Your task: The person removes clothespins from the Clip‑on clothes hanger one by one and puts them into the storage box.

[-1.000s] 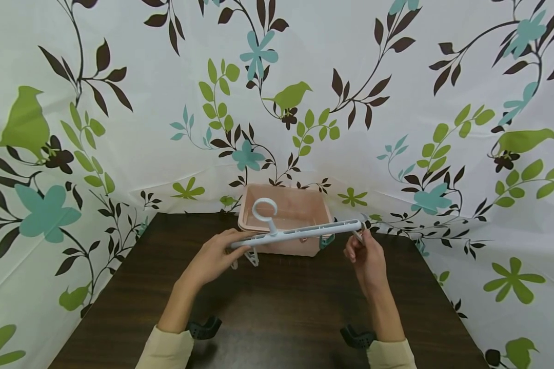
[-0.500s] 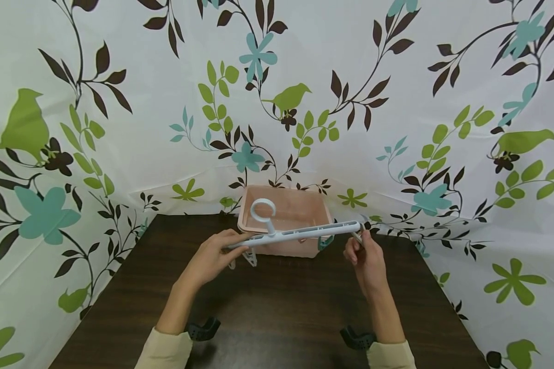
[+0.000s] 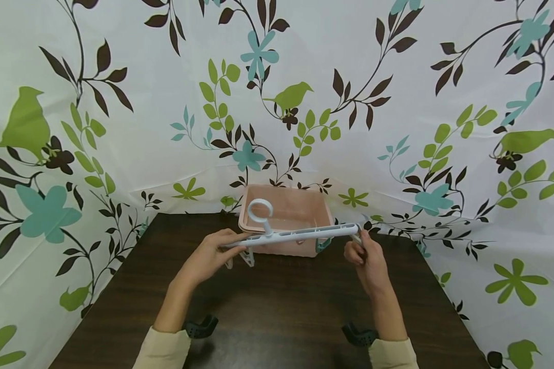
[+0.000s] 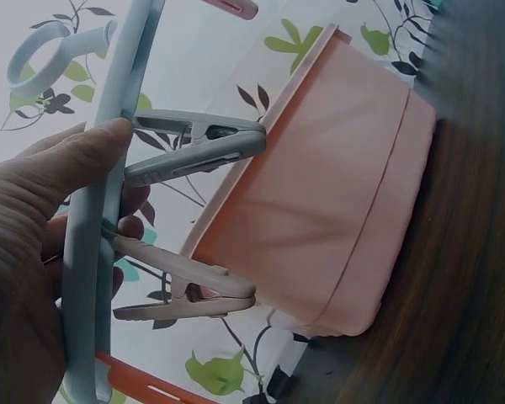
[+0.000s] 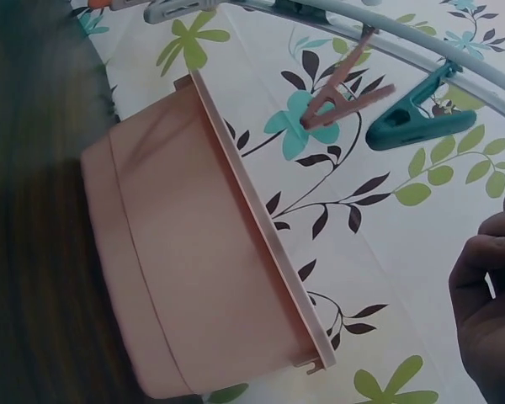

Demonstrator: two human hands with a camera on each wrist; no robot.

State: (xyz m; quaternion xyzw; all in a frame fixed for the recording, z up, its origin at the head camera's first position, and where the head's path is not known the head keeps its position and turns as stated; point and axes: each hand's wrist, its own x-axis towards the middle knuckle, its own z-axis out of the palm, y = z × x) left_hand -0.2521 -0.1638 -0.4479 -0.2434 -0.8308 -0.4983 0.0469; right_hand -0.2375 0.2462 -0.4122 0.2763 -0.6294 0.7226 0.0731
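Observation:
In the head view my left hand [image 3: 211, 256] grips the left end of a pale blue clip hanger [image 3: 304, 234], held up in front of the bin with its round hook upward. A grey clothespin [image 4: 198, 147] and a beige clothespin [image 4: 185, 282] hang from the bar beside the left fingers in the left wrist view. My right hand [image 3: 369, 259], fingers curled, pinches a light-coloured clothespin [image 3: 357, 239] at the bar's right end; the fingers hide part of it. In the right wrist view a teal clothespin [image 5: 421, 118] and a pink clothespin [image 5: 341, 101] hang from the bar.
A pink plastic bin [image 3: 283, 248] stands at the back of the dark wooden table [image 3: 277, 307], behind and below the hanger. A white curtain [image 3: 351, 154] printed with leaves and birds surrounds the table. An orange clothespin [image 4: 151, 383] hangs at the bar's near end in the left wrist view.
The hanger and my left hand have shifted slightly to the left. The right hand stays nearly in place, and the gap between it and the bar's right end has changed slightly.

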